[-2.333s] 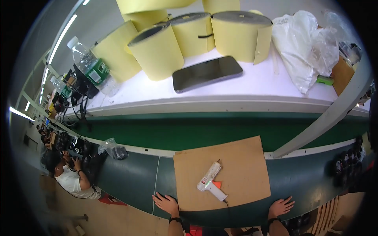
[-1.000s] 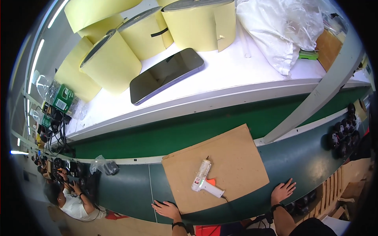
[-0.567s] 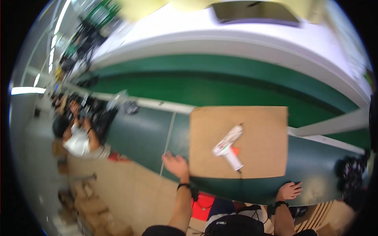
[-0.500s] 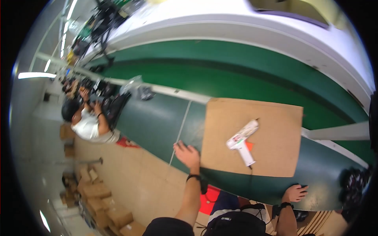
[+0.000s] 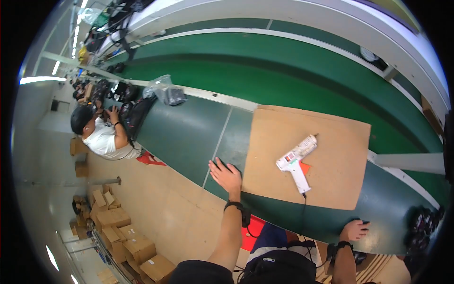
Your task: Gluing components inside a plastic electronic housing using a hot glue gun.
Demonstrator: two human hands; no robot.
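My left hand (image 5: 226, 176) rests on the dark green tabletop (image 5: 189, 137), fingers stretched out and nothing in it. It is just left of a flat sheet of brown cardboard (image 5: 265, 156). On the cardboard lies a white hot glue gun (image 5: 298, 163) with an orange trigger (image 5: 305, 167). Its nozzle points away to the upper right, and a dark cord runs from its handle toward the near edge. My right hand (image 5: 355, 230) lies open near the table's front edge, right of the cord, fingers apart and holding nothing. Neither hand touches the glue gun.
Beyond the table runs a green conveyor belt (image 5: 236, 71) with a white rail, under a white shelf. A clear plastic bag (image 5: 163, 90) lies farther left, near a seated person (image 5: 101, 135). Black bundled items (image 5: 421, 227) sit at right. Cardboard boxes (image 5: 137, 248) are stacked lower left.
The view has tilted a little, so more of the belt and shelf shows. Both hands rest in about the same places, and the glue gun has not moved on the cardboard.
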